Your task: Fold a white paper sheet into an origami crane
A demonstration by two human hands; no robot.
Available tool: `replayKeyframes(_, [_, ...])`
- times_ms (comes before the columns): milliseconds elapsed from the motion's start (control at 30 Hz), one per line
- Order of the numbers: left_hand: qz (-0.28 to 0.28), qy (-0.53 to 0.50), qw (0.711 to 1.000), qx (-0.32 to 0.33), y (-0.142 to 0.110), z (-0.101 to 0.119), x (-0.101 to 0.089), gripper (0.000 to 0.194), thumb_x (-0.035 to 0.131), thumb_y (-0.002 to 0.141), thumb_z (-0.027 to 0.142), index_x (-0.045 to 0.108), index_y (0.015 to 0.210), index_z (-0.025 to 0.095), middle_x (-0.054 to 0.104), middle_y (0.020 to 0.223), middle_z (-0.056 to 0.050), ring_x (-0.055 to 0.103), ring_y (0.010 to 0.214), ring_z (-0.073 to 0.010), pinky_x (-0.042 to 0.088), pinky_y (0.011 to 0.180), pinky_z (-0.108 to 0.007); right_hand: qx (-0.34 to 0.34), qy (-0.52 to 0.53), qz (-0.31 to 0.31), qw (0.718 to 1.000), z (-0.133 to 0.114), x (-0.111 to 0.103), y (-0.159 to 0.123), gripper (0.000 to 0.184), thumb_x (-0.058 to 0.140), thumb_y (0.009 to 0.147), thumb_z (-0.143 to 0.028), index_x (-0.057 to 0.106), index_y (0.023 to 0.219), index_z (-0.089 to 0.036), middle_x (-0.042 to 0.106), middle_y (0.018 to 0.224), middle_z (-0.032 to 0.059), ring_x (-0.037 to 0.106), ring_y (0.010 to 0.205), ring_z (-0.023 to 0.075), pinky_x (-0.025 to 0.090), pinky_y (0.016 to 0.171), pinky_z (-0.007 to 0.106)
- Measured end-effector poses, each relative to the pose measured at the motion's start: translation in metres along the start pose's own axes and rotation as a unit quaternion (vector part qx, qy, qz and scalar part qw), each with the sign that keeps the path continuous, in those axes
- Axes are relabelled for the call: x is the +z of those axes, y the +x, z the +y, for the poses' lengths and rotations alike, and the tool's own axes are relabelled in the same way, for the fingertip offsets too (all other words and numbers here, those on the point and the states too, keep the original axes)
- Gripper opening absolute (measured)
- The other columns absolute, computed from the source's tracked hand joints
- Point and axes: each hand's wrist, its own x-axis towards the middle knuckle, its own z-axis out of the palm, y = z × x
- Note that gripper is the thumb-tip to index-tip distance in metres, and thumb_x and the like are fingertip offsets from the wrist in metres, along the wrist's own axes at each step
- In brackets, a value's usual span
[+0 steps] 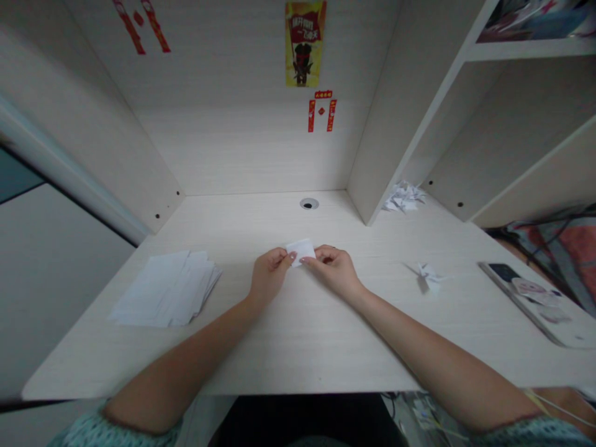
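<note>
A small folded piece of white paper [302, 249] is held between both hands over the middle of the desk. My left hand [271, 273] pinches its left side, with the thumb on top and the fingers curled behind. On the other side my right hand [339, 268] grips the right edge the same way, its thumb pressed near the lower edge. Fingertips behind the paper are partly hidden. To the right on the desk stands a folded white paper crane [429, 275]. A stack of white paper sheets [162, 292] lies to the left, slightly fanned.
A phone [535, 304] lies at the desk's right. More folded white paper pieces [404, 197] are heaped behind the shelf's upright panel [395, 124]. A round cable hole [309, 203] sits near the back wall. Cloth and cables [559, 236] are at the far right.
</note>
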Motion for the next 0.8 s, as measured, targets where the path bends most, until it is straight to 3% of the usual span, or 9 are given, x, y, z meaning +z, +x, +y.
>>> replayKeyframes(200, [0.001,0.003,1.0,-0.011,0.002,0.0,-0.001,0.038,0.052,0.078,0.049,0.047,0.057,0.017,0.043,0.053,0.005,0.038,0.051,-0.0089,0.029,0.049,-0.021,0.027,0.023,-0.014,0.999,0.002,-0.001,0.003,0.029,0.063,0.075,-0.046,0.067,0.066,-0.019,0.061,0.067,0.0023,0.049,0.06,0.0148,0.034,0.056,0.027])
replayKeyframes(400, [-0.046,0.049,0.998,0.005,0.005,0.005,-0.009,0.029,0.057,0.075,0.043,0.055,0.063,0.017,0.055,0.059,0.004,0.045,0.054,-0.0094,0.03,0.052,-0.02,-0.064,-0.069,0.001,0.996,-0.002,-0.009,0.002,0.023,0.058,0.082,-0.038,0.065,0.068,-0.021,0.061,0.07,0.0032,0.051,0.066,0.0165,0.037,0.061,0.028])
replayKeyframes(600, [-0.058,-0.03,0.997,-0.039,0.01,0.002,-0.013,0.034,0.058,0.075,0.044,0.053,0.058,0.015,0.047,0.053,0.004,0.037,0.051,-0.0079,0.023,0.05,-0.021,-0.11,-0.122,-0.014,0.986,-0.005,-0.011,0.002,0.023,0.055,0.086,-0.033,0.063,0.069,-0.02,0.06,0.069,0.003,0.053,0.069,0.0165,0.038,0.06,0.027])
replayKeyframes(800, [-0.039,-0.035,0.999,-0.012,0.011,-0.001,-0.015,0.037,0.056,0.078,0.043,0.053,0.054,0.015,0.039,0.051,0.004,0.036,0.053,-0.0089,0.023,0.053,-0.023,-0.106,-0.127,-0.023,0.986,-0.003,-0.01,0.002,0.02,0.057,0.085,-0.033,0.064,0.071,-0.02,0.061,0.07,0.0029,0.054,0.07,0.0162,0.039,0.058,0.026])
